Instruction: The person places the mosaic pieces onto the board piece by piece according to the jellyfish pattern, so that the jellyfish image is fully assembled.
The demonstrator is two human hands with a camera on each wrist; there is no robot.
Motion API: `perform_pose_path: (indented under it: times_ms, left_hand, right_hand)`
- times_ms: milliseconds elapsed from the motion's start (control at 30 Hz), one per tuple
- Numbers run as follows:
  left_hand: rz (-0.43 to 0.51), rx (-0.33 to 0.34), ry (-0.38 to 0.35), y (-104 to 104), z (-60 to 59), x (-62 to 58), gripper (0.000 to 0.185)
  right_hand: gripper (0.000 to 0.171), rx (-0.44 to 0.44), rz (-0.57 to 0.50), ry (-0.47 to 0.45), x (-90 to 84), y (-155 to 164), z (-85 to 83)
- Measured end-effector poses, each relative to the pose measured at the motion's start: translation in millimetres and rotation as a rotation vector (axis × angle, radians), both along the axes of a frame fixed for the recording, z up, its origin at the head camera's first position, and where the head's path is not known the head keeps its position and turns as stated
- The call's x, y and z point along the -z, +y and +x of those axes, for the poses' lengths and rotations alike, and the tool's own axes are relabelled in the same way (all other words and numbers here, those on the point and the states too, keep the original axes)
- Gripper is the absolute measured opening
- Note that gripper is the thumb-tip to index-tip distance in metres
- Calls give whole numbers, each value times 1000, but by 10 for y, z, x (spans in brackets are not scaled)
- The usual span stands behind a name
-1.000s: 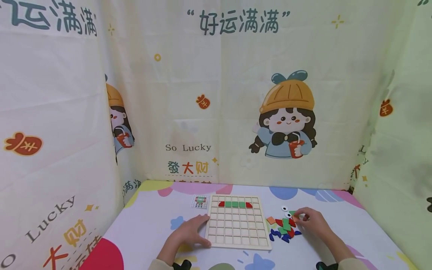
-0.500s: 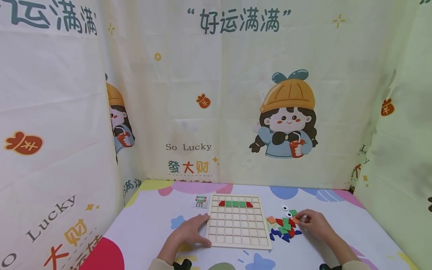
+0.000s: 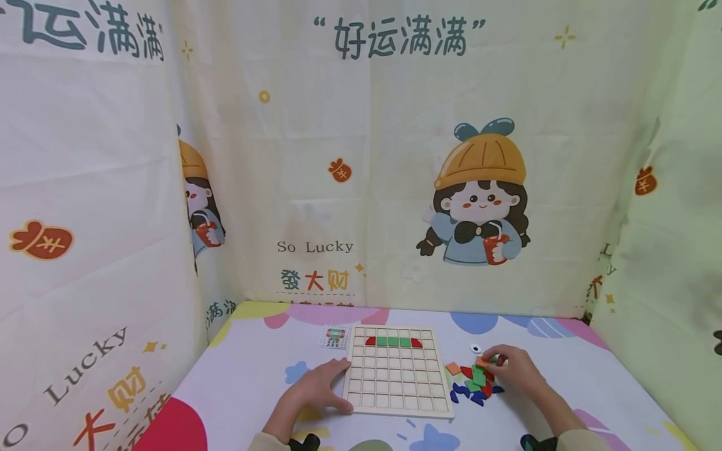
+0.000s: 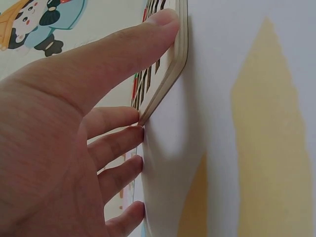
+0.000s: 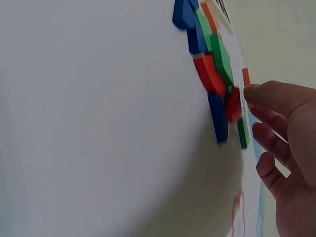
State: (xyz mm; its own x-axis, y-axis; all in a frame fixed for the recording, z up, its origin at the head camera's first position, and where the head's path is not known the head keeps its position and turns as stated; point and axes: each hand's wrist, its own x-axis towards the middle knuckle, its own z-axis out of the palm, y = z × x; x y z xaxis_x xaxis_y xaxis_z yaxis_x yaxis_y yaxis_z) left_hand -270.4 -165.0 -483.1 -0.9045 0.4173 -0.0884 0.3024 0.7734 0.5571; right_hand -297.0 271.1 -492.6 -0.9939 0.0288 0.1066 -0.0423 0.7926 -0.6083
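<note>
A wooden board [image 3: 397,371] with a grid of small square holes is laid flat on the table. In its top row, two green squares are set between two red curved bits. Just to its right, a pile of pieces [image 3: 472,382] is heaped: blue, red, green and orange. One orange piece [image 3: 482,361] is pinched at the pile's far edge.

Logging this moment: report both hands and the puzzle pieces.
Left hand flat, touches grid board edge. Right hand pinches an orange piece over the loose pile. Nothing between pile and board.
</note>
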Motion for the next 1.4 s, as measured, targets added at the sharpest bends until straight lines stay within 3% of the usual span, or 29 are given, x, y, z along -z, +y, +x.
perform_pose_path:
  times_ms: [267, 633, 1267, 1400]
  left_hand:
    - [6, -11, -18, 8, 7, -19, 89]
    - [-12, 5, 28, 8, 28, -23, 90]
    - [9, -19, -24, 17, 26, -48, 89]
    - [11, -15, -21, 13, 16, -39, 89]
  right_hand:
    - [14, -45, -17, 28, 30, -394, -129]
    - [10, -125, -84, 24, 61, -871, -215]
    - [9, -143, -125, 83, 130, -1145, -368]
    - [9, -164, -91, 110, 139, -1195, -396]
